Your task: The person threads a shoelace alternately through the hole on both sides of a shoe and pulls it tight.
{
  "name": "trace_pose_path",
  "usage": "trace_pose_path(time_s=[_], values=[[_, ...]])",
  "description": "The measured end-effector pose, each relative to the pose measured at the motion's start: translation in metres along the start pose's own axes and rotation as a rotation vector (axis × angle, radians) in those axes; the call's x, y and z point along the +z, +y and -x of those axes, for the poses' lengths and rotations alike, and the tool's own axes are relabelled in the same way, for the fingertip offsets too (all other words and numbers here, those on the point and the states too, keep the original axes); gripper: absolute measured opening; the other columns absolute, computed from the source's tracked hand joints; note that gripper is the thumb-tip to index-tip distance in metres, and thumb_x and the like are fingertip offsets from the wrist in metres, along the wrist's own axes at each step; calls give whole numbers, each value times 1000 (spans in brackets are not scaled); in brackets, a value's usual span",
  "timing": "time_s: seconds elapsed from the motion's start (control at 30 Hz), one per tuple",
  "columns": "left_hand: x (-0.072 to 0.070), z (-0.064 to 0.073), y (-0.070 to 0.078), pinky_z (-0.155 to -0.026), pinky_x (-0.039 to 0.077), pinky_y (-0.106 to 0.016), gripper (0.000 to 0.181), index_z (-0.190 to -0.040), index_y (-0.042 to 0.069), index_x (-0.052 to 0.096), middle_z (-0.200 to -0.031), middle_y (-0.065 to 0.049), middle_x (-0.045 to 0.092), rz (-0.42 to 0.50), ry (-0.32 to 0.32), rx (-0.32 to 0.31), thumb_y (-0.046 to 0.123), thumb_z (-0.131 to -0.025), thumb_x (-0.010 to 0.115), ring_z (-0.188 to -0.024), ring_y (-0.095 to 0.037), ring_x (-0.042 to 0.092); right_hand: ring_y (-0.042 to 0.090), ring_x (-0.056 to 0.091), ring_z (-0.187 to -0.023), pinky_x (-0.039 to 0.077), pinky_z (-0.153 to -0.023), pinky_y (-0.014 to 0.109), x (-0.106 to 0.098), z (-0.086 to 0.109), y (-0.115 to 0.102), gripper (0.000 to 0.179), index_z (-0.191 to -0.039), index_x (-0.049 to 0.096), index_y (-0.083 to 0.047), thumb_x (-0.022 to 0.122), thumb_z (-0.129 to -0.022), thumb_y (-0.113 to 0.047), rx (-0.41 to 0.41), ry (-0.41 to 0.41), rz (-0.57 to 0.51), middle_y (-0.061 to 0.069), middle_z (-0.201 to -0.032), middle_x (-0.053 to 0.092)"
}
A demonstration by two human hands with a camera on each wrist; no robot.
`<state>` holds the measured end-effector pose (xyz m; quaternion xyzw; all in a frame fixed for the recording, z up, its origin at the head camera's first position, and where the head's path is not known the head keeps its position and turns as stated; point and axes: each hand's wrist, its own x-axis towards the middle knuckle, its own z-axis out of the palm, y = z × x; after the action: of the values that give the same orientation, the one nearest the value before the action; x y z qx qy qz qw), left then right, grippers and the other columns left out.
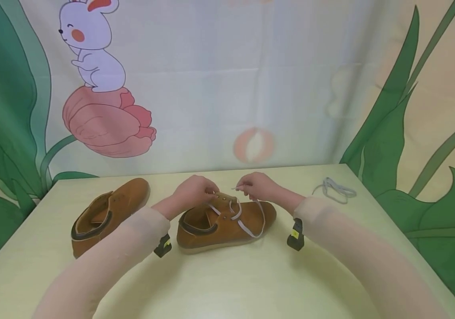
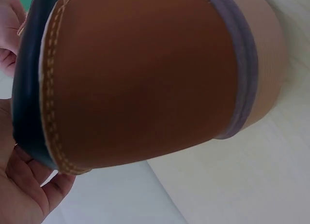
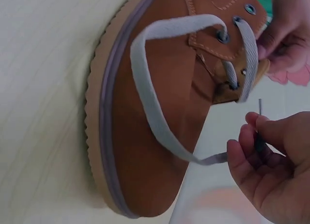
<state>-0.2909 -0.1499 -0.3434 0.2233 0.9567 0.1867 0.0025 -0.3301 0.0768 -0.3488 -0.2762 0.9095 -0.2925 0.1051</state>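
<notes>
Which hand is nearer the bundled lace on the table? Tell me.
Right. The right hand is left of the bundled lace, with a gap between; the left hand is farther left, at the laced shoe.

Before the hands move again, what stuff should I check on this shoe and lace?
1. Right fingers pinching the lace: ok.
2. Lace tip poking out free: ok.
3. Left fingers gripping the shoe: ok.
4. Shoe sole-down on the table: ok.
5. Every hole threaded: not ok, one hole shows empty.
6. Spare lace out of the way: ok, off to the right.
</notes>
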Motion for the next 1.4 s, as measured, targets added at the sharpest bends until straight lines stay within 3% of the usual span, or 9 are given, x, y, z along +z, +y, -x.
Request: trace_pose_path(time_s=[0.13,0.27,0.47,0.73,0.83,0.97,1.1,1.23,1.4], values=[[0,0,0,-67,44,-26,17,-84,10,77,-75,1,69,-19,30,47,4,-92,63,-73,-13,54,13,62,-74,52,-69,22,4,-1,-12,22,-112,75,-1,56,-103,-8,-112,-11,162,12,-91,72],[0,-1,1,-64,37,-23,20,-77,11,72,-68,4,59,-24,42,74,4,-93,64,-68,-11,48,18,67,-86,55,-80,28,8,-6,-14,21,-108,76,-3,57,-102,-7,-167,-14,218,11,-100,77],[1,-2,1,-68,41,-25,17,-83,10,77,-71,4,63,-19,23,50,7,-95,65,-71,-13,51,25,72,-100,57,-94,36,11,-12,-13,21,-108,76,-2,56,-101,-2,-231,-25,265,11,-107,78],[2,-3,-1,-76,51,-30,15,-96,11,82,-88,-2,78,-26,41,48,9,-95,67,-77,-14,58,28,70,-114,54,-103,39,13,-21,-14,24,-110,77,-4,54,-103,-5,-229,-86,278,12,-114,77],[2,-3,0,-77,52,-32,14,-97,10,82,-91,-3,79,-24,43,48,9,-95,68,-78,-14,59,24,69,-105,54,-98,36,14,-24,-15,26,-107,76,-4,50,-105,-6,-232,-124,293,11,-110,77],[1,-1,1,-82,55,-35,15,-100,8,82,-96,-6,80,-11,41,30,9,-95,67,-85,-17,65,17,59,-79,49,-77,28,14,-25,-17,33,-103,74,-2,41,-104,-8,-185,-162,253,9,-92,72],[1,0,-1,-84,56,-36,16,-102,7,81,-101,-8,81,19,46,25,9,-96,67,-88,-18,67,11,48,-68,40,-66,22,18,-25,-15,27,-99,73,-4,48,-100,-14,-152,-172,210,1,-78,61],[3,-2,-6,-82,54,-34,15,-101,7,82,-101,-7,81,42,53,15,8,-95,68,-87,-17,66,8,48,-65,39,-62,19,25,-24,-15,13,-88,70,-8,63,-97,-15,-195,-122,237,-4,-71,61],[4,-3,-7,-86,57,-36,16,-105,6,81,-106,-9,80,66,37,6,9,-96,67,-96,-22,72,8,45,-61,35,-58,19,32,-21,-15,26,-76,62,-11,66,-100,-21,-225,-22,333,-6,-64,51]])
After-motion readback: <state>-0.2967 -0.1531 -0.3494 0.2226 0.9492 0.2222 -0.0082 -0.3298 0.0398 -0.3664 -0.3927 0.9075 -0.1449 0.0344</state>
